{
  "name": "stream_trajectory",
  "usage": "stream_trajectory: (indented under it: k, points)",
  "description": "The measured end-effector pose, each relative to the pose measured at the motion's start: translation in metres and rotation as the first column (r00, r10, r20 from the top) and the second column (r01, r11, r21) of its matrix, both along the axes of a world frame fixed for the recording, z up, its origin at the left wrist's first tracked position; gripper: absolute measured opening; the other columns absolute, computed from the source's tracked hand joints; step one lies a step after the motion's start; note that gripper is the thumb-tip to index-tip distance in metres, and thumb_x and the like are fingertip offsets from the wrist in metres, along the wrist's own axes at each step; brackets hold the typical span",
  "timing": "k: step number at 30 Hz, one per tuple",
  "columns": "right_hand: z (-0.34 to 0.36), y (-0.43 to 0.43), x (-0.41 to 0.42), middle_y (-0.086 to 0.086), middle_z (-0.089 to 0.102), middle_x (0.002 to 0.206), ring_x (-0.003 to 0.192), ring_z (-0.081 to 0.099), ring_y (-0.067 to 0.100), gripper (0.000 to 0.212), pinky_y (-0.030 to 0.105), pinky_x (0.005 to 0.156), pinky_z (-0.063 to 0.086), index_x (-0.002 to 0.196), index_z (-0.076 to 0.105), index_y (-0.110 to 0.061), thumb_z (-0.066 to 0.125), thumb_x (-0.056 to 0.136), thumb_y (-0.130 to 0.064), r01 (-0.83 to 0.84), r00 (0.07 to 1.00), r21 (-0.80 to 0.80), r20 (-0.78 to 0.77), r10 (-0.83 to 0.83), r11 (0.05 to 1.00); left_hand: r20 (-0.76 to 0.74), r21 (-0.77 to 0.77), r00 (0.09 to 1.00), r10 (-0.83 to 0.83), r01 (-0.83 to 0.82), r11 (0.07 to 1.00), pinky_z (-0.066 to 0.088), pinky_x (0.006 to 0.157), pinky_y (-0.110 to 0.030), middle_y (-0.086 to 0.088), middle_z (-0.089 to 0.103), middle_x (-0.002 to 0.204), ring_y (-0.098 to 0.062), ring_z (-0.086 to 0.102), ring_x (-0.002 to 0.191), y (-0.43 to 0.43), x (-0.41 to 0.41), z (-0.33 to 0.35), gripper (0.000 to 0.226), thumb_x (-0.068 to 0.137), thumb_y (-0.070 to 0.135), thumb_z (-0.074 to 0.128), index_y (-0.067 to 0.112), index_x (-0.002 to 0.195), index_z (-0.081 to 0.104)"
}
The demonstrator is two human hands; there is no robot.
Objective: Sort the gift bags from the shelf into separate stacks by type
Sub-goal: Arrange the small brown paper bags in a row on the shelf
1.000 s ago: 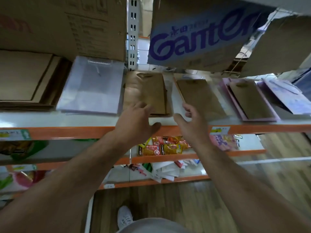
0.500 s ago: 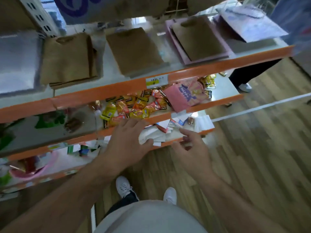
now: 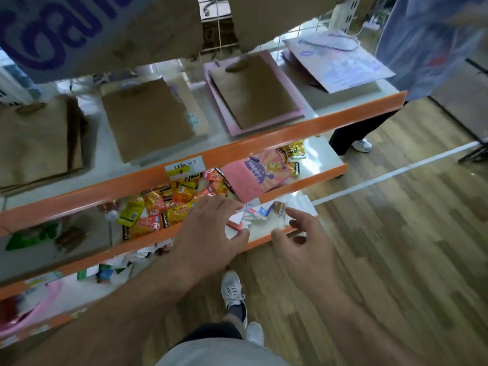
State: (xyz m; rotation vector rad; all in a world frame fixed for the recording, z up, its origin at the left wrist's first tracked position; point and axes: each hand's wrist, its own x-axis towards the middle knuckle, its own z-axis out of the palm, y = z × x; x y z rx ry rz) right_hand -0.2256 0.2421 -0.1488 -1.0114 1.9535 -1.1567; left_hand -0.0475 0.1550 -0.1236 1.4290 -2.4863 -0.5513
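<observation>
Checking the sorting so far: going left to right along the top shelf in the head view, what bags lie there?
Far-left brown bags → second brown bag → third brown bag, lying on a pink bag → lilac printed bag.

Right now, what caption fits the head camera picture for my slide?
Open left hand and right hand hover by a low orange-edged shelf, below flat brown paper gift bags.

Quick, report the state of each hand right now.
Left hand: open, fingers spread, holding nothing.
Right hand: open, fingers loosely bent, holding nothing.
</observation>
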Motion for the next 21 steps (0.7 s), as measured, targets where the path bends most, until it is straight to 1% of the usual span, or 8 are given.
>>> stream_trajectory:
  k: [2,5,9,11,13,16,19,21]
  points:
    - [0.009,-0.025,-0.007,-0.021,0.061,0.118,0.11,0.058,-0.003,0.042,0.033,0.089,0.053,0.124,0.062,-0.037,0.076,0.085,-0.028,0.001,1.0,-0.031,-0.003,-0.001,1.0,-0.036,-0.038,0.999,0.015,-0.017,0.999,0.037,0.09,-0.026,0.01,0.059,0.119,-0.014,0.048,0.113,-0.024,-0.007,0.006,0.044,0.084,0.049,0.066,0.028,0.123,0.061]
    - [0.029,-0.069,-0.016,-0.021,0.06,0.119,0.11,0.058,-0.002,0.043,0.031,0.089,0.052,0.125,0.061,-0.036,0.074,0.085,-0.034,-0.056,0.995,-0.078,-0.084,0.05,0.995,-0.048,-0.102,0.998,0.043,-0.048,0.994,0.04,0.095,-0.031,0.005,0.063,0.123,-0.019,0.053,0.113,-0.066,-0.016,0.021,0.053,0.082,0.05,0.067,0.027,0.13,0.06]
    - [0.052,-0.138,-0.027,-0.01,0.058,0.12,0.106,0.059,0.004,0.049,0.035,0.089,0.054,0.129,0.059,-0.031,0.075,0.083,-0.034,-0.113,0.971,-0.073,-0.22,0.095,0.991,-0.131,-0.205,0.987,0.093,-0.118,0.972,0.049,0.089,-0.034,-0.003,0.067,0.112,-0.026,0.062,0.102,-0.123,-0.022,0.038,0.056,0.079,0.051,0.067,0.021,0.126,0.064]
    - [0.061,-0.171,-0.03,-0.007,0.058,0.122,0.104,0.061,0.01,0.052,0.035,0.087,0.054,0.13,0.059,-0.027,0.077,0.083,-0.036,-0.154,0.949,-0.082,-0.289,0.124,0.985,-0.117,-0.216,0.987,0.111,-0.134,0.967,0.049,0.091,-0.036,-0.005,0.068,0.109,-0.027,0.062,0.101,-0.15,-0.023,0.044,0.062,0.078,0.053,0.065,0.019,0.129,0.062]
    - [0.067,-0.203,-0.035,-0.003,0.059,0.125,0.105,0.063,0.018,0.053,0.032,0.085,0.052,0.13,0.059,-0.023,0.078,0.082,-0.037,-0.195,0.928,-0.097,-0.339,0.152,0.976,-0.078,-0.2,0.986,0.145,-0.158,0.967,0.05,0.091,-0.038,-0.008,0.068,0.109,-0.029,0.063,0.101,-0.173,-0.024,0.048,0.071,0.074,0.058,0.054,0.017,0.132,0.06]
    - [0.077,-0.244,-0.043,0.004,0.053,0.133,0.113,0.059,0.023,0.06,0.024,0.084,0.04,0.136,0.052,-0.02,0.074,0.085,-0.043,-0.262,0.871,0.023,-0.425,0.247,0.965,-0.008,-0.175,0.975,0.221,-0.219,0.96,0.05,0.092,-0.042,-0.01,0.065,0.117,-0.03,0.059,0.108,-0.194,-0.024,0.055,0.075,0.075,0.062,0.052,0.018,0.135,0.055]
    - [0.083,-0.28,-0.054,0.009,0.049,0.141,0.121,0.055,0.03,0.07,0.031,0.09,0.042,0.144,0.039,-0.021,0.071,0.086,-0.047,-0.35,0.804,0.103,-0.477,0.355,0.931,0.039,-0.16,0.953,0.3,-0.29,0.943,0.046,0.1,-0.042,-0.008,0.057,0.134,-0.028,0.052,0.122,-0.208,-0.025,0.063,0.073,0.083,0.059,0.062,0.021,0.144,0.046]
    - [0.089,-0.297,-0.06,0.006,0.045,0.145,0.126,0.052,0.031,0.074,0.043,0.101,0.044,0.146,0.033,-0.034,0.07,0.084,-0.052,-0.41,0.766,0.11,-0.497,0.407,0.905,0.018,-0.147,0.928,0.373,-0.366,0.919,0.047,0.1,-0.046,-0.007,0.054,0.137,-0.026,0.051,0.123,-0.214,-0.025,0.067,0.075,0.084,0.054,0.068,0.021,0.146,0.042]
